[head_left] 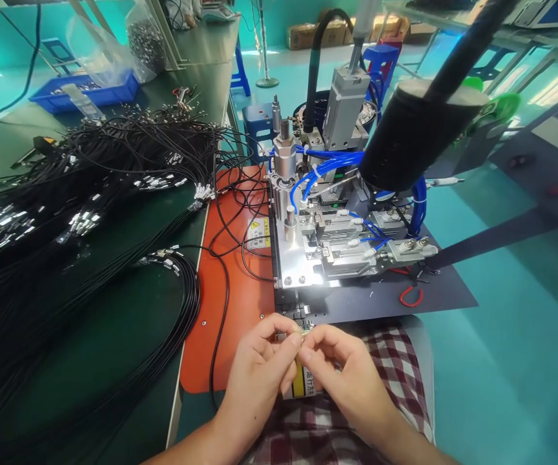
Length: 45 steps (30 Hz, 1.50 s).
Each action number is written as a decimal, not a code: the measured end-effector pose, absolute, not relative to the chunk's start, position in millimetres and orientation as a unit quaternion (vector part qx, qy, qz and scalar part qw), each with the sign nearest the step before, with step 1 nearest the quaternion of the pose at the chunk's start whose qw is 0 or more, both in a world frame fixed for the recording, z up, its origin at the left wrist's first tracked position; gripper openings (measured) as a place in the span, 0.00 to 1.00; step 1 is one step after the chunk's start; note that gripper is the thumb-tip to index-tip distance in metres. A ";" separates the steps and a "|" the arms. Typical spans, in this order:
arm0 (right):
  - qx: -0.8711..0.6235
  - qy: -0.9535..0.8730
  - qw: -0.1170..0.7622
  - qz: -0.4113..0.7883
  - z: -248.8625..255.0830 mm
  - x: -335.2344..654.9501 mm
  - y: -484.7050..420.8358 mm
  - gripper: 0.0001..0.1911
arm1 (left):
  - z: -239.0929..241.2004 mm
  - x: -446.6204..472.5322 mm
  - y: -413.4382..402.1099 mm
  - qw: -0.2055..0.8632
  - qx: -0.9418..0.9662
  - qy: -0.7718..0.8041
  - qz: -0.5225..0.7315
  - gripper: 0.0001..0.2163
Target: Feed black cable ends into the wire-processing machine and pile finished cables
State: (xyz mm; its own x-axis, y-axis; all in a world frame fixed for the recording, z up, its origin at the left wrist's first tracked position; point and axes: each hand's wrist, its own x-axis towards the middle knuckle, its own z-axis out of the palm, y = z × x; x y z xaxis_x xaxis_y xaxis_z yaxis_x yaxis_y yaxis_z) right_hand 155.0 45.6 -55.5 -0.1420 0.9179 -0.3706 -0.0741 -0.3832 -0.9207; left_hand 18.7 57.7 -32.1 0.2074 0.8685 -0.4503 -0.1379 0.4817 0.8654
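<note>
Lying pinched between both hands, a tiny shiny piece

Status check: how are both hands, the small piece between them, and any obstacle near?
Left hand and right hand: pinching small piece. Piece mostly hidden. Black cable on orange plate, left of both hands; nothing seen blocking them.

from above and behind the left hand and right hand, the head camera looks forward and down, near their grip, the pneumatic machine beyond it.
</note>
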 end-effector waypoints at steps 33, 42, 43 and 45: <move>-0.501 -0.298 0.458 0.671 -49.5 148.9 52.5 0.11 | -40.1 22.0 47.9 0.672 0.374 0.503 0.394 0.11; -0.492 -0.303 0.464 0.671 -51.3 151.4 50.4 0.11 | -37.2 22.2 49.0 0.672 0.377 0.500 0.394 0.11; -0.493 -0.300 0.464 0.672 -50.7 151.4 50.6 0.11 | -37.4 22.1 48.9 0.673 0.378 0.499 0.395 0.11; -0.496 -0.297 0.462 0.673 -49.2 151.1 51.2 0.12 | -37.9 22.0 48.7 0.672 0.378 0.498 0.396 0.11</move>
State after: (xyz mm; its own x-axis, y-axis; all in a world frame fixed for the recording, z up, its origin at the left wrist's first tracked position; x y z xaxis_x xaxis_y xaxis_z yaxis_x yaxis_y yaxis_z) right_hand 151.1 51.2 -49.2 -0.0810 0.9160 -0.3929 -0.3270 -0.3968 -0.8577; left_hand 22.0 48.7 -37.9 0.1903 0.9097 -0.3691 -0.1565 0.3992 0.9034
